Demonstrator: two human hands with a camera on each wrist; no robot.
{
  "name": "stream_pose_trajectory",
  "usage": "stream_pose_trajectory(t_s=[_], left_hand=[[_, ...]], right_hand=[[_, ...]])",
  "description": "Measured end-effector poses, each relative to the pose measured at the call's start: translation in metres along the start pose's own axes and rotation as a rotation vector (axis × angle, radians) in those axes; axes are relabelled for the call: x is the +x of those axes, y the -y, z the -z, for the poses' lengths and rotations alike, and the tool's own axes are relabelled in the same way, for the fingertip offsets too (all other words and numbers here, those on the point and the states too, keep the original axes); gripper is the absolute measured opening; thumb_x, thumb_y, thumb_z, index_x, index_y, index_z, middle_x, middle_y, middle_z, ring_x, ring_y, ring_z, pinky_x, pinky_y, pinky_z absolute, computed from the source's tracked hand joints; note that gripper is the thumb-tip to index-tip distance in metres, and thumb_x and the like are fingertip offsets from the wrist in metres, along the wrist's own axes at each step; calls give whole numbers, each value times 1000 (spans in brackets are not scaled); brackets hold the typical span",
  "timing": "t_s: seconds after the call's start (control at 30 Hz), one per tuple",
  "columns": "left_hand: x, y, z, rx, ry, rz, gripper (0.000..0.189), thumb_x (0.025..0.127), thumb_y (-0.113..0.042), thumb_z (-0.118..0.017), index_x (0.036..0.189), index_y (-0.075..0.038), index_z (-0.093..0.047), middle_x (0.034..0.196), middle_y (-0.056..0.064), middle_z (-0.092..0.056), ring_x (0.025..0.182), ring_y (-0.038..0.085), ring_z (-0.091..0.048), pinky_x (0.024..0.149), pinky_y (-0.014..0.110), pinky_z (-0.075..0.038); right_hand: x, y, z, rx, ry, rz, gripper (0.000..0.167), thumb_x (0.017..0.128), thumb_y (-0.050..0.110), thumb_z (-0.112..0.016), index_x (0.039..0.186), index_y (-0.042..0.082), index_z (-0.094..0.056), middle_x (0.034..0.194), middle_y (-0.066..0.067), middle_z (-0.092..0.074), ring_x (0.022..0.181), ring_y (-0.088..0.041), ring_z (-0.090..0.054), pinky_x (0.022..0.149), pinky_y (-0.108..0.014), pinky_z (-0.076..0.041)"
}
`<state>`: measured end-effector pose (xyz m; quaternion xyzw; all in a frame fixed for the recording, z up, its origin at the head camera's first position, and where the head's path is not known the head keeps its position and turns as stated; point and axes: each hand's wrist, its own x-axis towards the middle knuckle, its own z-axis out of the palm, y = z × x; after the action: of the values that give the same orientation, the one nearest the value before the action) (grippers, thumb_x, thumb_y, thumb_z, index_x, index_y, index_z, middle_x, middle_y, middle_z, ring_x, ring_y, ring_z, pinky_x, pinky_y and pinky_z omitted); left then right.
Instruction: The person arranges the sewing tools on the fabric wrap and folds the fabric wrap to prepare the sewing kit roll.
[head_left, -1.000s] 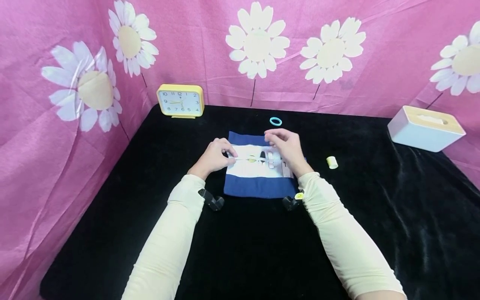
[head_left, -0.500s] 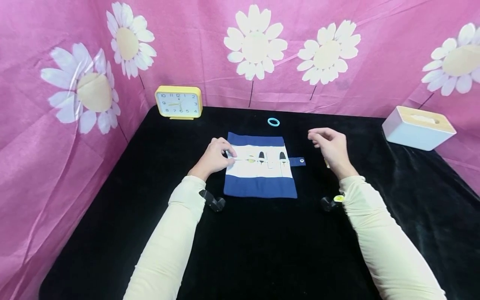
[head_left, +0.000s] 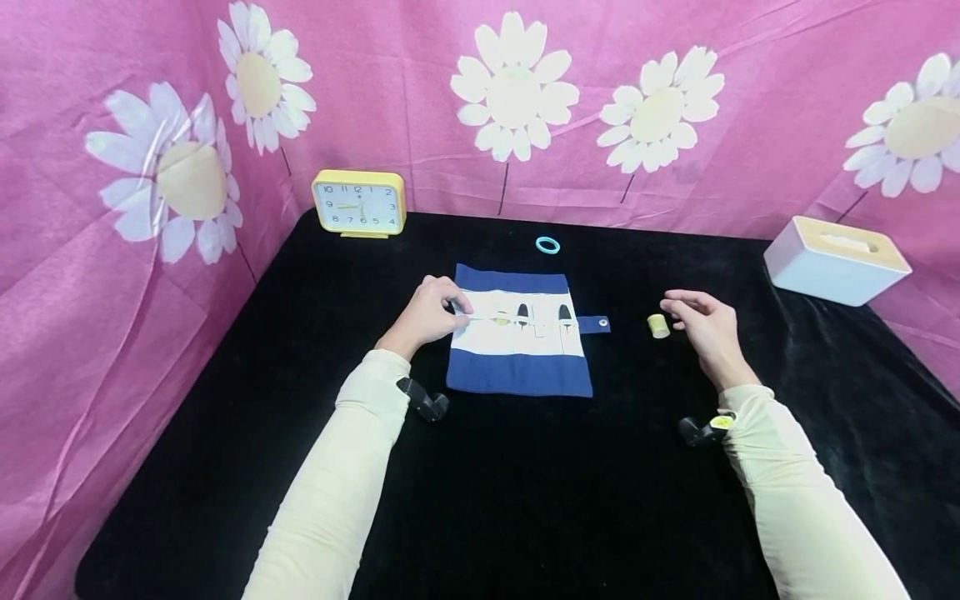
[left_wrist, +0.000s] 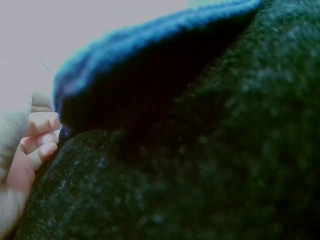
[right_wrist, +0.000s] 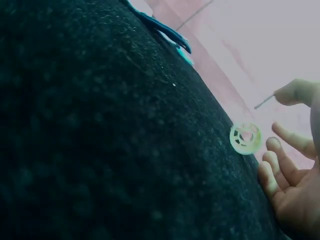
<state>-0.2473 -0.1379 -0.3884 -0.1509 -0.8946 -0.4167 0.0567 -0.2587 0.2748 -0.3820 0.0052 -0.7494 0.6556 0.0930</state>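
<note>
A navy and white sewing kit pouch (head_left: 517, 375) lies unfolded on the black cloth in the head view. Its white middle carries a strap across small tools with dark handles. At the pouch's left edge my left hand (head_left: 433, 312) pinches the fabric between thumb and fingers; the left wrist view shows the fingertips (left_wrist: 47, 150) right at the navy edge. To the right stands a yellow thread spool (head_left: 658, 326), its spoked round end showing in the right wrist view. My right hand (head_left: 705, 329) is just right of the spool, its fingers loosely bent and holding nothing.
A snap tab (head_left: 595, 324) sticks out from the pouch's right side. Behind the pouch lies a light blue ring (head_left: 547, 245). A yellow clock (head_left: 358, 203) stands at the back left, and a white tissue box (head_left: 836, 260) with a wooden lid at the back right.
My right hand has moved from over the pouch to the right, coming down beside the thread spool and uncovering the pouch's right side and tab. The left hand has stayed put.
</note>
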Motion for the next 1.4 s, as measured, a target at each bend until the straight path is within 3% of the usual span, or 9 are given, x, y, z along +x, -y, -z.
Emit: stream_pose_trajectory(t_s=[0.27,0.37,0.57,0.93,1.3,1.4], left_hand=[[-2,-2,5,15,10,17,9,79,-4,-75,87,-5,-78,100,11,-69,103,26,-50,91,39,-45],[-4,0,7,16,8,26,8,79,-3,-76,87,-4,-78,100,12,-69,102,26,-50,90,39,-45],[-6,0,7,0,18,36,10,80,-3,-74,88,-4,-80,101,12,-69,104,26,-49,90,38,-44],[-5,0,6,-9,19,43,12,80,-3,-74,90,-4,-81,102,11,-69,104,26,-49,89,38,-44],[-3,-3,5,-12,16,22,12,78,-3,-74,88,-3,-81,100,12,-69,102,25,-49,86,36,-43],[-3,-4,4,-8,13,15,12,78,-3,-73,88,-3,-80,99,12,-69,101,25,-49,86,35,-43]], right_hand=[[1,-4,3,-147,36,-4,14,92,10,-69,99,21,-74,80,28,-71,75,11,-64,65,-10,-49],[-1,-5,1,-237,50,3,16,92,13,-69,108,12,-73,81,33,-68,77,13,-62,69,-9,-47],[-5,-6,3,-439,116,60,38,92,14,-68,122,-8,-64,77,38,-60,77,16,-55,73,-6,-40],[-6,-6,7,-480,170,107,38,89,7,-68,123,-9,-64,80,33,-59,75,15,-57,70,-6,-42],[-7,-4,13,-626,180,116,34,87,24,-79,112,2,-73,76,32,-60,73,9,-54,66,-10,-41],[-8,-3,13,-620,167,128,34,85,26,-81,109,3,-74,75,33,-61,72,9,-54,66,-10,-42]])
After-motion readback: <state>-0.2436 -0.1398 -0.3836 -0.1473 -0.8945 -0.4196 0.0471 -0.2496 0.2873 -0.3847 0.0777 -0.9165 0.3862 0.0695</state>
